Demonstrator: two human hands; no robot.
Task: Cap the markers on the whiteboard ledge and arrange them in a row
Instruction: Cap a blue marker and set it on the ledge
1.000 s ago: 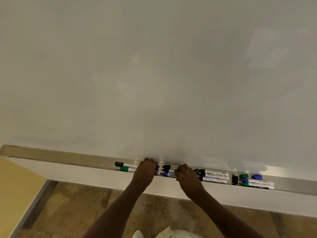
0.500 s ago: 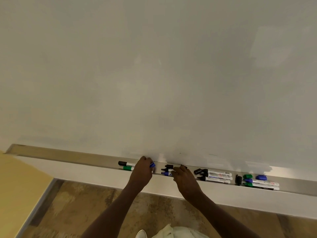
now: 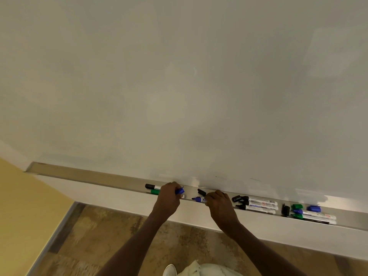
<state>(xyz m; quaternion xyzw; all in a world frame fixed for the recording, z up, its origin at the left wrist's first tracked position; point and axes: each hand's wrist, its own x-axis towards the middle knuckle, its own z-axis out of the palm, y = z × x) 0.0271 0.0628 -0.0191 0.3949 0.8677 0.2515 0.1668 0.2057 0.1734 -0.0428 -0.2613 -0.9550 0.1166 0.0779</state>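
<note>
My left hand (image 3: 168,197) pinches a blue cap (image 3: 180,190) just above the metal ledge (image 3: 89,176). My right hand (image 3: 219,203) grips the barrel of an uncapped blue marker (image 3: 199,199), whose tip points left toward the cap. A capped black marker (image 3: 152,186) and a capped green marker (image 3: 154,192) lie left of my left hand, partly hidden by it. A loose black cap (image 3: 201,191) lies between my hands. Two uncapped black markers (image 3: 258,205) lie right of my right hand.
Farther right on the ledge lie a loose black cap (image 3: 285,209), green cap (image 3: 296,206), blue cap (image 3: 314,208) and uncapped blue and green markers (image 3: 314,215). The whiteboard (image 3: 179,86) fills the view above. A yellow wall (image 3: 23,206) stands at left, floor below.
My left hand has lifted the blue cap clear into view, and my right hand has closed on the blue marker's barrel. The view shifted slightly.
</note>
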